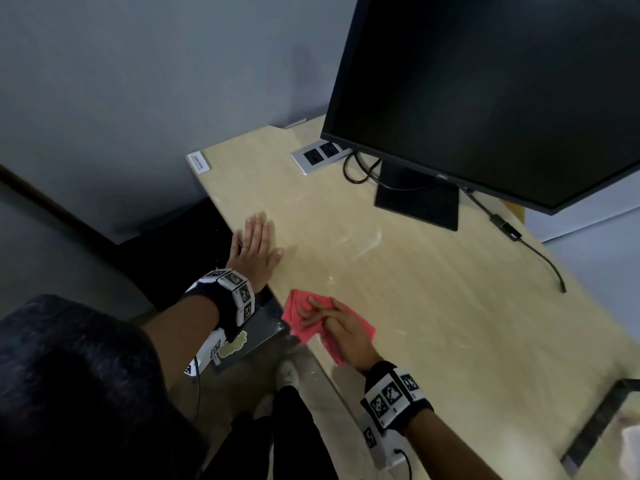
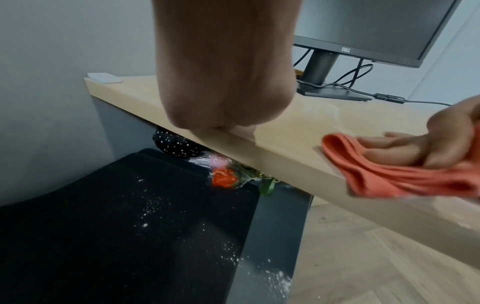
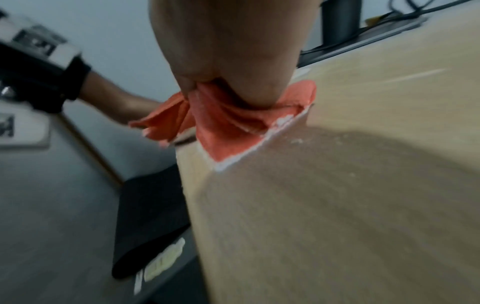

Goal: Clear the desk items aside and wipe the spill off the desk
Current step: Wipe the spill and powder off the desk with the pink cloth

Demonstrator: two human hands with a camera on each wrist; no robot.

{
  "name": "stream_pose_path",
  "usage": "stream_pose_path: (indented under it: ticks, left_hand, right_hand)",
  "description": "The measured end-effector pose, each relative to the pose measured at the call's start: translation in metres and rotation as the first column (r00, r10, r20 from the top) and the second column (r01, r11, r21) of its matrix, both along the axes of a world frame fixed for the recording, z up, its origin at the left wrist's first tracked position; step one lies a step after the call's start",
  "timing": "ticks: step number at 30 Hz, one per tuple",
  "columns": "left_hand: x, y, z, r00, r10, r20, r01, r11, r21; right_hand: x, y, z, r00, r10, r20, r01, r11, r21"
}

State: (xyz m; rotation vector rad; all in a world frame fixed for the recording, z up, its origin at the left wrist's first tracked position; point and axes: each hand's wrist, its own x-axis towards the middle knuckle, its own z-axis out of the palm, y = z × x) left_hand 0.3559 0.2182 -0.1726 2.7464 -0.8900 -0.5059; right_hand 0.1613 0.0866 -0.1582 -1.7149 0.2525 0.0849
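Note:
My left hand (image 1: 258, 239) lies flat, fingers straight, on the near left edge of the light wooden desk (image 1: 433, 306); its palm heel (image 2: 226, 86) fills the left wrist view. My right hand (image 1: 337, 323) grips a bunched pink cloth (image 1: 294, 311) and presses it on the desk's front edge, a little right of the left hand. A thin ridge of white powder (image 3: 244, 154) sits along the cloth (image 3: 226, 121) edge. Faint white streaks (image 1: 369, 244) remain mid-desk. The right hand's fingers (image 2: 405, 152) lie on top of the cloth (image 2: 376, 176).
A dark monitor (image 1: 485, 98) on its stand (image 1: 417, 202) fills the back right, with cables and an adapter (image 1: 509, 230). A socket panel (image 1: 317, 155) and a white card (image 1: 199, 162) sit at the back. Below the desk are a powder-speckled black surface (image 2: 130, 226) and a wrapped rose (image 2: 226, 179).

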Motion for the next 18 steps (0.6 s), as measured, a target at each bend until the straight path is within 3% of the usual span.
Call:
stream_pose_path:
  ticks: [3,8,11,13,15,18]
  left_hand:
    - [-0.006,0.001,-0.005,1.000,-0.007,0.000,0.007,1.000,0.005]
    - [-0.004,-0.004,-0.006,0.998,-0.028,0.053,0.030,0.998,-0.049]
    - [0.000,-0.009,-0.013,0.997,-0.031,0.075,0.036,0.997,-0.067]
    - [0.001,-0.013,-0.016,0.994,-0.034,0.108,0.041,0.997,-0.064]
    - [0.001,-0.014,-0.019,0.992,-0.038,0.122,0.045,0.997,-0.057]
    - [0.002,-0.014,-0.021,0.989,-0.043,0.139,0.051,0.997,-0.059]
  right_hand:
    - [-0.005,-0.013,0.030,0.969,-0.229,-0.092,0.235,0.970,0.058]
    - [-0.003,-0.063,0.065,0.823,-0.560,-0.097,0.566,0.823,0.042]
    - [0.008,-0.090,0.069,0.788,-0.615,-0.008,0.615,0.788,0.039]
    - [0.020,-0.106,0.059,0.800,-0.600,-0.024,0.598,0.792,0.128]
    - [0.035,-0.117,0.044,0.767,-0.634,-0.098,0.635,0.729,0.255]
    - [0.063,-0.121,0.021,0.725,-0.677,-0.127,0.687,0.725,0.054]
